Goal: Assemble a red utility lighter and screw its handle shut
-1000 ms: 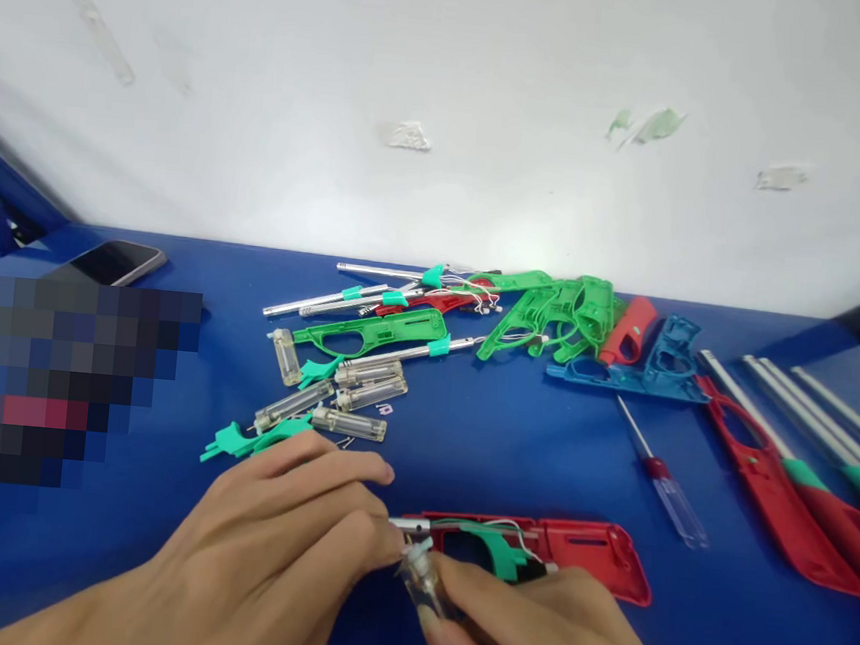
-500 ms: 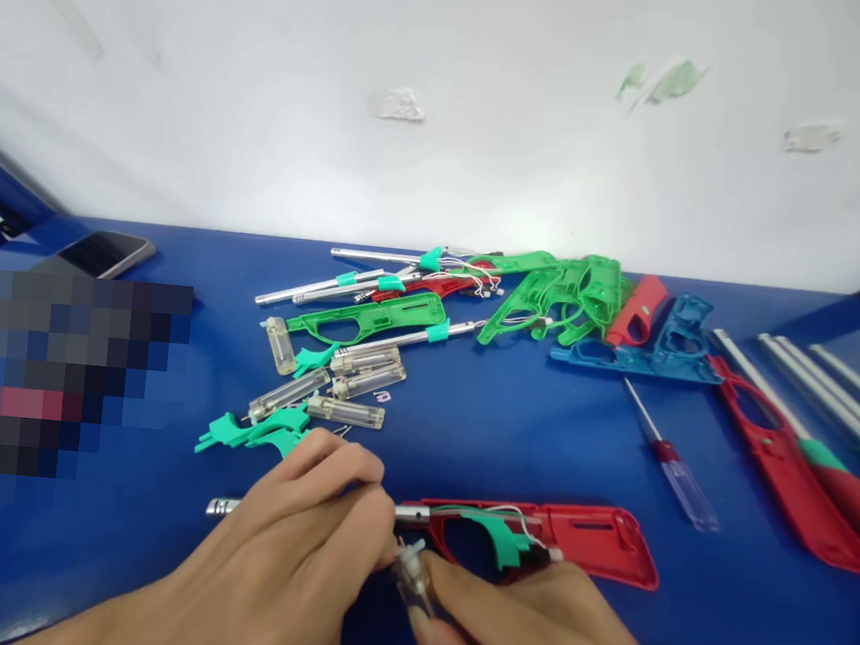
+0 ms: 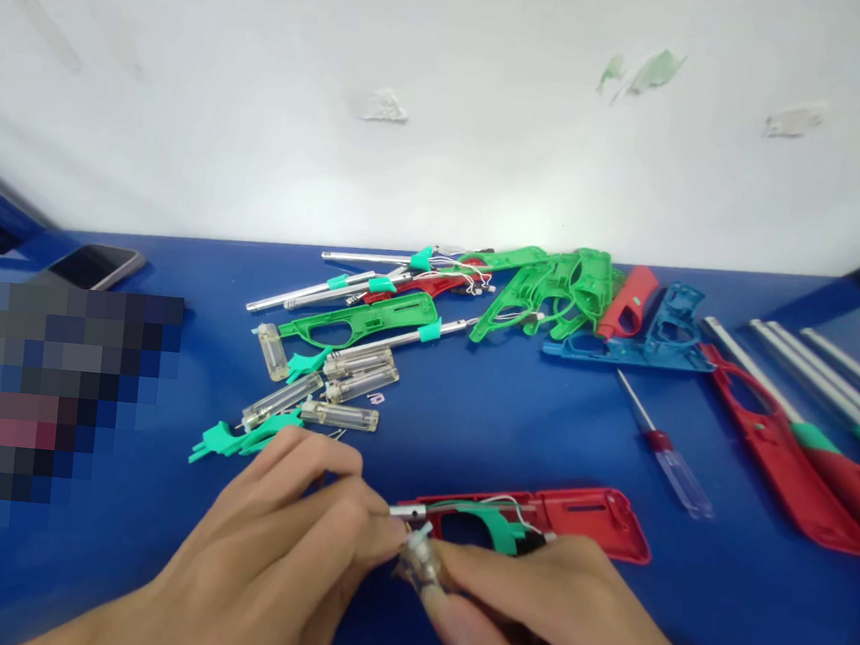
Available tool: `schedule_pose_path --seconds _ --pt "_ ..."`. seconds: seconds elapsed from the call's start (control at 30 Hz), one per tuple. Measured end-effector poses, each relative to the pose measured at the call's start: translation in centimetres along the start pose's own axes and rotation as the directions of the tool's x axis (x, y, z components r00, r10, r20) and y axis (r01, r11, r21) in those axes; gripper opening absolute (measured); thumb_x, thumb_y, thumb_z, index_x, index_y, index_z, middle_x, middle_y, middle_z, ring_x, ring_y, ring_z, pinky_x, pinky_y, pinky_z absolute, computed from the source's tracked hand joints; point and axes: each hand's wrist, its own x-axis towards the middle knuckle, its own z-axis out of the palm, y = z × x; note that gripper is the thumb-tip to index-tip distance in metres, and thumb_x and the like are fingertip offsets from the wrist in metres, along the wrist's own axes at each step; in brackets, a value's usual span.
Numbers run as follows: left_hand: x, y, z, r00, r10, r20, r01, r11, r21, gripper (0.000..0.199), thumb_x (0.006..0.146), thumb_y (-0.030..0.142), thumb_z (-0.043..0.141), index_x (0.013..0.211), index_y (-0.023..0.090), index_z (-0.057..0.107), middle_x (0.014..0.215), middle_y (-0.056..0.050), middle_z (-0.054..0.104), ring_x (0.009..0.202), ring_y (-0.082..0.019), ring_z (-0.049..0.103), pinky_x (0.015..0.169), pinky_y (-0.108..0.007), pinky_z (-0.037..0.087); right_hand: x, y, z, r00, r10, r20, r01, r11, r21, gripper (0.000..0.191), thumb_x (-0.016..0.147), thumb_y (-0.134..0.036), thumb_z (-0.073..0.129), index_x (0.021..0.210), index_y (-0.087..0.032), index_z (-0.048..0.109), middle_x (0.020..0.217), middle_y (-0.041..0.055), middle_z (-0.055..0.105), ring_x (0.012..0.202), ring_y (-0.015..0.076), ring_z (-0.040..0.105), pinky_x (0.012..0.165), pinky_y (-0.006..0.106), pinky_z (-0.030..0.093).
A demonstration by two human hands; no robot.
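My right hand (image 3: 548,604) pinches a clear lighter fuel tank (image 3: 420,563) between thumb and finger, its pale nozzle end tilted up. My left hand (image 3: 290,541) is closed, thumb and fingertip pressed together right beside that nozzle; anything between them is too small or hidden to name. Just beyond both hands lies an opened red lighter shell half (image 3: 593,523). In it rest a metal tube (image 3: 407,511), a green trigger (image 3: 498,529) and a white wire (image 3: 512,500). My hands cover part of the shell's near side.
Several clear fuel tanks (image 3: 343,415) and green triggers (image 3: 246,437) lie at left. Metal tubes (image 3: 328,288), green shell halves (image 3: 584,286) and blue shells (image 3: 630,352) are piled behind. A screwdriver (image 3: 677,475), red lighters (image 3: 787,449) and a phone (image 3: 96,265) also lie on the blue table (image 3: 468,406).
Left thumb and fingertip have shifted slightly right, closer to the nozzle of the fuel tank. The right hand keeps its hold. The whole view has shifted a little.
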Motion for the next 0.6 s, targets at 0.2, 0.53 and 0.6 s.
schedule_pose_path --seconds 0.2,0.53,0.6 --pt "0.5 -1.0 -0.5 0.999 0.01 0.037 -0.008 0.999 -0.045 0.023 0.102 0.0 0.06 0.112 0.019 0.068 0.087 0.002 0.077 0.083 -0.015 0.066 0.08 -0.027 0.058 -0.1 0.4 -0.5 0.998 0.062 0.013 -0.063 0.991 0.115 0.03 0.113 -0.034 0.05 0.09 -0.024 0.065 0.068 -0.0074 0.052 0.056 0.0075 0.044 0.054 0.022 0.034" --pt "2.3 -0.3 -0.5 0.997 -0.062 -0.049 0.062 0.998 -0.007 0.02 0.111 0.013 0.058 0.097 0.023 0.07 0.082 0.007 0.078 0.077 -0.009 0.07 0.08 -0.02 0.057 0.5 0.0 -0.6 0.999 0.032 0.024 -0.037 0.972 0.232 0.031 0.109 -0.03 0.047 0.079 -0.023 0.052 0.063 -0.0082 0.046 0.052 0.0064 0.037 0.049 0.022 0.03" --pt "2.1 -0.2 -0.4 0.997 -0.056 -0.06 0.056 0.998 -0.004 0.02 0.111 0.012 0.059 0.098 0.023 0.07 0.083 0.007 0.079 0.078 -0.009 0.072 0.082 -0.02 0.058 0.5 0.0 -0.8 0.999 0.032 0.037 -0.039 0.973 0.228 0.031 0.109 -0.03 0.048 0.079 -0.023 0.053 0.063 -0.0083 0.045 0.052 0.0058 0.038 0.048 0.021 0.03"
